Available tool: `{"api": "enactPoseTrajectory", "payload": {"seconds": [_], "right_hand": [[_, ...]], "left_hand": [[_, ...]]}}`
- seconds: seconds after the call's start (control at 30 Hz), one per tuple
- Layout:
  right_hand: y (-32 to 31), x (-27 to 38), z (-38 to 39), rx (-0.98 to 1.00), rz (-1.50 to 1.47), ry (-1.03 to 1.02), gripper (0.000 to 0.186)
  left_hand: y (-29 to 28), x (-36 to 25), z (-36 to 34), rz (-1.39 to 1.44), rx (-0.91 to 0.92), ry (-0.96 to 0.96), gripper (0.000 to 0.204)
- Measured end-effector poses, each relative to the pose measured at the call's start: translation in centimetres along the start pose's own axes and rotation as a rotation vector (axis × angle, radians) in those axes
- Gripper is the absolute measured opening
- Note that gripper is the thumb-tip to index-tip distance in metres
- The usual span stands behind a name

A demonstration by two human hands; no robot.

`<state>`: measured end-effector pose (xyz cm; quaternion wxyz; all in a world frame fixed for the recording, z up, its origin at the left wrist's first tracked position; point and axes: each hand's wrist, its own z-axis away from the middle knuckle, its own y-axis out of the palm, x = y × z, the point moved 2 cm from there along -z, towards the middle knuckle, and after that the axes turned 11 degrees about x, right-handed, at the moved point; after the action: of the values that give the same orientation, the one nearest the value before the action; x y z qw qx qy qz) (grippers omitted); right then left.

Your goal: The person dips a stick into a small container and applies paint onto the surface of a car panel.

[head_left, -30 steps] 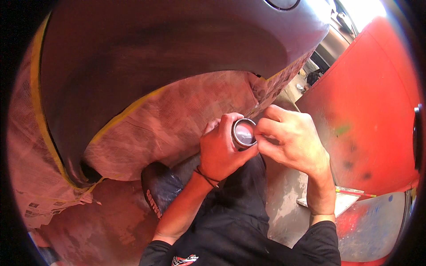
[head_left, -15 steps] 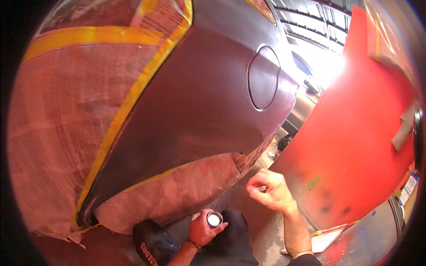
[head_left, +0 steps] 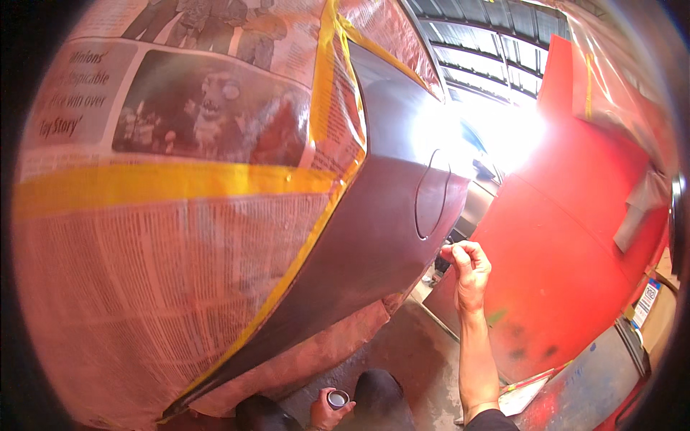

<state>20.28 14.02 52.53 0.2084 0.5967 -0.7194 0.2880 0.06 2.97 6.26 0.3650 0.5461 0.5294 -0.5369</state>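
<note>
My left hand (head_left: 327,416) is wrapped round a small round cup (head_left: 347,396) with pale, milky contents, low between my knees. My right hand (head_left: 471,269) is raised at the right end of a dark primed car body panel (head_left: 338,237), near its lower edge. Its thumb and fingers are pinched together; whatever they hold, if anything, is too small to make out. Whether the fingertips touch the panel is unclear. A rounded flap outline (head_left: 424,208) shows on the panel just above that hand.
Newspaper sheets (head_left: 172,287) edged with yellow masking tape (head_left: 180,188) cover the car at left. Behind my right arm stands a large red panel (head_left: 568,251) with dark spots. A folded paper or board (head_left: 521,399) lies beside my forearm. Bright light glares at the back.
My right hand has risen and reached forward toward the panel's far edge. The view has tilted up, showing more newspaper. My left hand still holds the cup, now lower in view.
</note>
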Motion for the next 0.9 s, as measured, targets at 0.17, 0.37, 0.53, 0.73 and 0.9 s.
{"api": "enactPoseTrajectory", "payload": {"seconds": [0.17, 0.37, 0.53, 0.73, 0.9], "right_hand": [[0.6, 0.6, -3.2, -0.078, 0.080, -0.043, 0.011], [1.1, 0.0, -4.8, -0.136, 0.085, -0.120, 0.008], [2.2, 0.2, -3.9, -0.136, 0.212, -0.241, 0.003], [6.0, 2.8, -3.1, 0.036, 0.530, -0.648, 0.008], [6.4, 2.3, -4.3, -0.047, 0.545, -0.635, 0.005]], "left_hand": [[-1.0, -0.1, 0.2, 0.044, -0.009, -0.026, 0.091], [-1.4, 0.6, 1.1, 0.006, -0.028, -0.107, 0.091], [-1.4, 1.0, 1.7, -0.004, -0.079, -0.064, 0.089], [-1.6, 1.2, 2.1, -0.107, -0.071, -0.041, 0.085], [-2.4, 0.8, 2.3, -0.072, -0.037, -0.118, 0.088]]}}
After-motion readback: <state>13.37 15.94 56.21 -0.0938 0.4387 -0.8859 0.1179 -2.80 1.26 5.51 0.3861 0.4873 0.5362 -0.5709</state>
